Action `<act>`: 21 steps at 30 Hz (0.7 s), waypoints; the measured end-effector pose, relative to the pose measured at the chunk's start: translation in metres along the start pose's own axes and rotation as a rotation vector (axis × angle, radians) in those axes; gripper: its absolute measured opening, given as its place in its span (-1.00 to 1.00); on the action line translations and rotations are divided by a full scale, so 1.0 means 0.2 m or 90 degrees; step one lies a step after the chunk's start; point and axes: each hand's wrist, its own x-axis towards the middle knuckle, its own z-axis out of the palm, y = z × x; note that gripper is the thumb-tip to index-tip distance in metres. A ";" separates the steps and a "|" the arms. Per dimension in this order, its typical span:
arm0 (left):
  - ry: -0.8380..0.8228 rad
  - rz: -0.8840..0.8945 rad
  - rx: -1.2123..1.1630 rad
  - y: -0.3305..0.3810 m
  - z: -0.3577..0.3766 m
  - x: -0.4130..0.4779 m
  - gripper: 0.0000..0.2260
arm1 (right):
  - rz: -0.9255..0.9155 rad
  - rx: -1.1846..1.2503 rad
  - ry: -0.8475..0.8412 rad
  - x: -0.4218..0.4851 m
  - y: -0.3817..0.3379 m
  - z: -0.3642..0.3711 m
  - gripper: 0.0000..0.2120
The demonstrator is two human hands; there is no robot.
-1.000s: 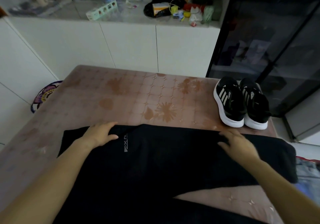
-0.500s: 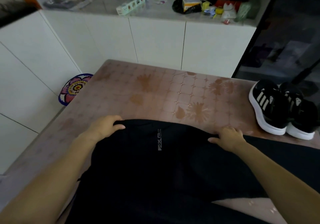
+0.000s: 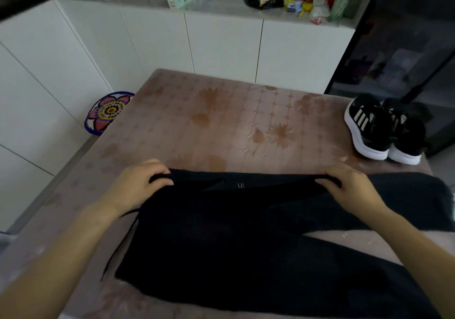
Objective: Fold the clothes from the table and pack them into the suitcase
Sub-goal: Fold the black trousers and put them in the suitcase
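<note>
Mid-fold: my left hand and right hand each pinch the far edge of the black garment; next, I judge, an even pull toward me.

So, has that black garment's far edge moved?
Yes. The far edge of the black garment now lies nearer the person, farther from the flower print.

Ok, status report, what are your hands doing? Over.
Left hand and right hand both pinch garment at far edge. It lies spread on table. Shoes off to right, clear of it. No suitcase seen.
</note>
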 end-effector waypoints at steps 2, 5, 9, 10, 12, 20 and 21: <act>0.027 0.009 -0.016 0.08 0.04 -0.15 -0.70 | -0.053 0.004 0.059 -0.16 -0.02 -0.04 -0.68; 0.055 0.031 -0.025 0.16 0.12 -0.40 -0.62 | -0.066 0.024 0.086 -0.40 -0.07 -0.07 -0.60; 0.061 0.047 0.023 0.20 0.25 -0.70 -0.59 | -0.095 0.010 0.081 -0.71 -0.13 0.00 -0.56; 0.048 0.060 0.046 0.18 0.30 -0.76 -0.60 | -0.125 -0.009 0.079 -0.77 -0.13 0.03 -0.57; 0.006 0.080 0.096 0.13 0.40 -0.86 -0.59 | -0.180 -0.061 0.067 -0.89 -0.10 0.13 -0.57; -0.024 0.080 0.187 0.06 0.45 -0.93 -0.92 | -0.188 -0.100 0.016 -1.05 -0.02 0.34 -0.51; -0.030 0.065 0.193 0.04 0.44 -0.94 -0.92 | -0.190 -0.097 0.019 -1.06 -0.03 0.34 -0.52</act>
